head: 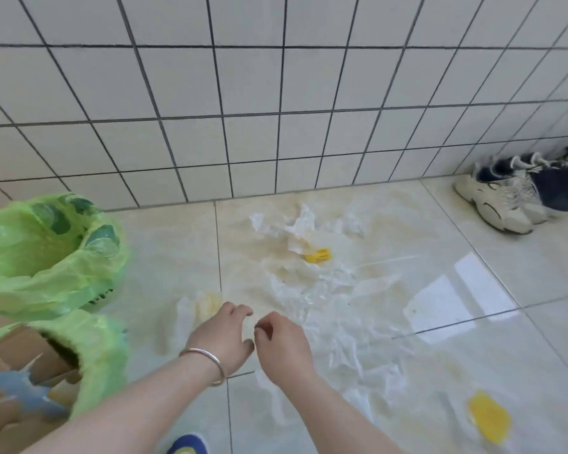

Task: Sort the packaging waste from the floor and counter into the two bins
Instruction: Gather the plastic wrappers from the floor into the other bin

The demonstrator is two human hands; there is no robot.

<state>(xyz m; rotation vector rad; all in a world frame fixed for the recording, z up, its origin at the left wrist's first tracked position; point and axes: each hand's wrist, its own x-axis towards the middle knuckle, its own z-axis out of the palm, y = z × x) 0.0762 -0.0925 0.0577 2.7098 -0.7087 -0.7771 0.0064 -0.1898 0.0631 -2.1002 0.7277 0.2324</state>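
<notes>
Two bins with green liners stand at the left: the far bin (46, 253) and the near bin (95, 348), which holds cardboard and a blue packet (17, 391). Clear plastic film (328, 299) lies crumpled over the floor tiles, with a white wrapper (292, 227) and a yellow scrap (318, 256) beyond it. Another yellow scrap (489, 417) lies near right. My left hand (223, 335), wearing a bangle, hovers with loosely curled fingers beside a yellowish clear wrapper (207, 306). My right hand (282, 345) is right next to it with fingers curled down over the film; whether it pinches any is unclear.
A white tiled wall (276, 109) closes the back. Several sneakers (505, 198) stand against it at the far right. A blue slipper toe (187, 445) shows at the bottom edge. Bright window reflections lie on the glossy floor at right.
</notes>
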